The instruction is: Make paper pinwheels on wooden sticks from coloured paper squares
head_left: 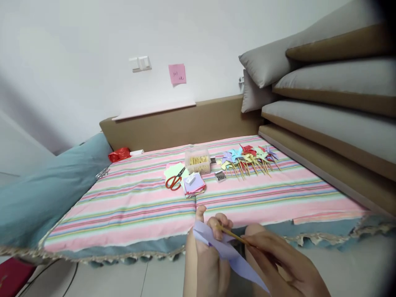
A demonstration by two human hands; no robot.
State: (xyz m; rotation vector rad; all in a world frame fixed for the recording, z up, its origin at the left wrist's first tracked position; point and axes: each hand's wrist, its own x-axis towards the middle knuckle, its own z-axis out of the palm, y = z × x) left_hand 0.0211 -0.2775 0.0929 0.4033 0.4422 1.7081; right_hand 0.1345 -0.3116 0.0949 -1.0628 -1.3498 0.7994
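My left hand [208,262] grips a folded lavender paper piece [230,252], its thumb pointing up and its other fingers curled. One long strip of the paper hangs down to the right, below my right hand. My right hand [283,260] pinches a thin wooden stick [232,234] near one end. The stick's other end reaches the fingers of my left hand, beside the paper. Exactly where stick and paper meet is hidden by the fingers. Both hands are in front of the striped sofa cover [139,206], close to the camera.
On the cover lie red-handled scissors [175,180], a stack of coloured paper [195,185], a clear box of sticks [198,161], a small box of pins [220,176] and several finished paper pinwheels [247,156]. Cushions [328,119] are stacked at the right. A red bag [119,154] sits back left.
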